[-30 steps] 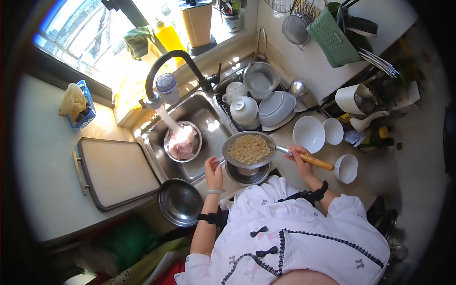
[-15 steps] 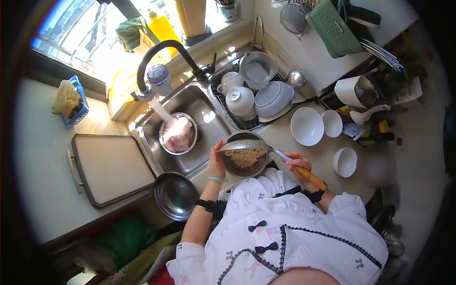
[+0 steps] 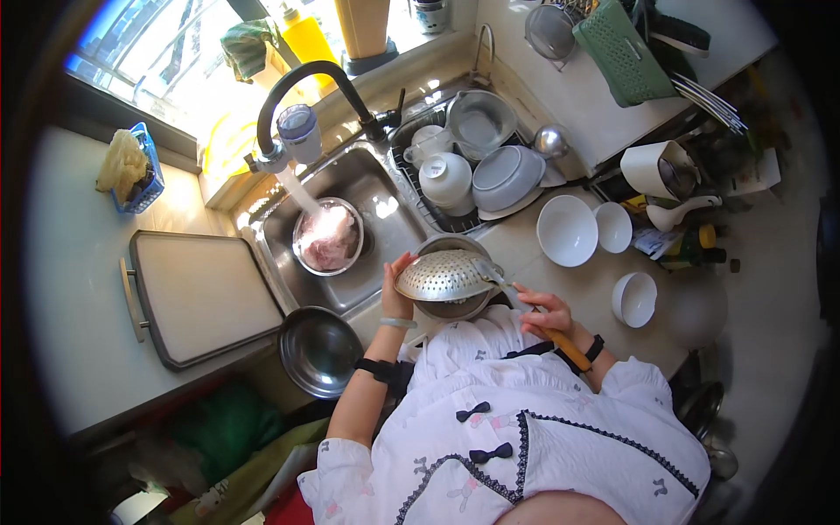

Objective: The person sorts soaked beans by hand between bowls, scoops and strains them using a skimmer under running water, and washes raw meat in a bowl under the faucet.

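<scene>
My right hand (image 3: 548, 313) is closed round the wooden handle (image 3: 567, 348) of a metal perforated strainer ladle (image 3: 444, 276). The ladle is tipped over, its holed underside facing up towards me. Beneath it stands a grey metal pot (image 3: 464, 308), whose inside is mostly hidden by the ladle. On the left, my left hand (image 3: 398, 293) cups the pot's side, its fingers along the rim by the ladle's edge. A pale bangle (image 3: 399, 323) circles that wrist.
Water runs from a black faucet (image 3: 317, 73) onto pinkish meat (image 3: 329, 245) in a bowl in the sink (image 3: 367, 179). Dishes fill a rack (image 3: 409, 179). White bowls (image 3: 567, 231) stand at right; a cutting board (image 3: 206, 297) and metal basin (image 3: 319, 350) are at left.
The strainer ladle has turned over: its grains showed before, and now its underside does. My right hand has twisted the handle. My left hand stays beside the pot.
</scene>
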The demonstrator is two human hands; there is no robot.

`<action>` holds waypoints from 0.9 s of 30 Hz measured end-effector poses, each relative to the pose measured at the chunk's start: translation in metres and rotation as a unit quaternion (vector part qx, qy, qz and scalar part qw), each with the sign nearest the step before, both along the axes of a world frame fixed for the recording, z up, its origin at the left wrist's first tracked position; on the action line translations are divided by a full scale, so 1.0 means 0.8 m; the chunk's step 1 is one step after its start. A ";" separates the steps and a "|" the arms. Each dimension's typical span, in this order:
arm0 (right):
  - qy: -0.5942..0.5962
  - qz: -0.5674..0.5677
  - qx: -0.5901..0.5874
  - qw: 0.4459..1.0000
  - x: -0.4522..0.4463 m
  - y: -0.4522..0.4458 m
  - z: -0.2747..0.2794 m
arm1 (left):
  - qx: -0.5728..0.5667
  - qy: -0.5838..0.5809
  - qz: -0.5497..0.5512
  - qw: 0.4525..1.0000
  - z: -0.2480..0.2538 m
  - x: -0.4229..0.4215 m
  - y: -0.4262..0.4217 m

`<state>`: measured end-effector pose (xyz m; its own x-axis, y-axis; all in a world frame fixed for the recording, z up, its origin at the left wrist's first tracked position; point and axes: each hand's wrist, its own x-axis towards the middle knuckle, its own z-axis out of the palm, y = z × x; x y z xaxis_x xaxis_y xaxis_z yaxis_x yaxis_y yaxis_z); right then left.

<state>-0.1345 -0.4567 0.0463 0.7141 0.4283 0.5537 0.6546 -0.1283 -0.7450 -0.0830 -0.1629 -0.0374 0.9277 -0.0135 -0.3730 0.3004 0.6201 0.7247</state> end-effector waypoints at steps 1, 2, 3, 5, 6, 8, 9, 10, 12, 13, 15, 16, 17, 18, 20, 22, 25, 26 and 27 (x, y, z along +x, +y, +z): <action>0.000 0.001 -0.001 1.000 -0.002 0.000 0.001 | 0.000 -0.001 -0.002 1.000 0.000 0.001 0.000; -0.009 -0.005 -0.003 1.000 -0.001 -0.002 0.002 | -0.001 -0.003 0.001 1.000 -0.002 0.002 0.000; -0.019 -0.009 -0.004 1.000 0.003 -0.003 0.002 | -0.009 0.007 0.006 1.000 -0.005 0.005 0.000; -0.002 -0.006 -0.006 1.000 0.000 -0.006 -0.001 | -0.016 0.024 0.012 1.000 -0.011 -0.004 0.003; 0.011 -0.011 -0.010 1.000 -0.002 -0.007 -0.002 | -0.003 0.009 0.003 1.000 -0.010 -0.004 0.003; 0.000 0.007 -0.008 1.000 0.008 -0.006 -0.002 | 0.006 -0.013 -0.002 1.000 -0.009 0.006 0.000; -0.006 0.002 -0.006 1.000 0.007 -0.006 0.001 | 0.003 -0.014 0.002 1.000 -0.008 0.006 -0.001; -0.007 -0.005 -0.002 1.000 0.001 -0.005 0.002 | 0.001 -0.011 0.003 1.000 -0.006 0.000 -0.001; -0.006 -0.011 0.008 1.000 -0.002 -0.005 -0.008 | -0.012 0.005 0.001 1.000 -0.010 -0.002 0.003; 0.004 -0.024 0.020 1.000 -0.003 -0.005 -0.013 | 0.006 -0.014 -0.005 1.000 -0.017 -0.002 0.005; 0.012 -0.030 0.031 0.999 0.003 -0.008 -0.016 | 0.024 -0.034 -0.005 0.999 -0.015 0.002 0.002; 0.013 -0.050 0.044 0.998 0.000 -0.007 -0.016 | 0.016 -0.016 0.012 1.000 -0.006 -0.001 -0.001; 0.012 -0.072 0.056 0.996 -0.003 -0.006 -0.016 | 0.008 0.001 0.026 1.000 0.001 -0.002 -0.003; 0.010 -0.075 0.057 0.996 -0.005 -0.005 -0.016 | 0.008 -0.001 0.024 1.000 -0.001 -0.001 -0.001; 0.126 -0.152 0.122 0.973 -0.007 0.002 -0.016 | -0.020 -0.025 0.032 0.999 -0.009 -0.003 0.004; 0.134 -0.180 0.141 0.964 -0.007 0.009 0.001 | 0.115 -0.022 0.014 0.993 -0.016 -0.009 0.006; 0.179 -0.227 0.166 0.943 -0.002 0.011 0.009 | 0.370 -0.001 -0.136 0.919 -0.039 -0.020 0.020; 0.230 -0.255 0.227 0.911 -0.001 0.012 0.005 | 0.484 0.020 -0.256 0.837 -0.049 -0.022 0.026; 0.277 -0.282 0.288 0.872 -0.001 0.012 0.004 | 0.471 0.046 -0.243 0.847 -0.026 -0.021 0.018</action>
<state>-0.1357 -0.4468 0.0493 0.9477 -0.3127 0.0635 0.1271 0.1875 -0.9740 -0.1000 -0.1489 -0.0581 0.8646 -0.0421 -0.5007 0.4357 -0.4337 0.7887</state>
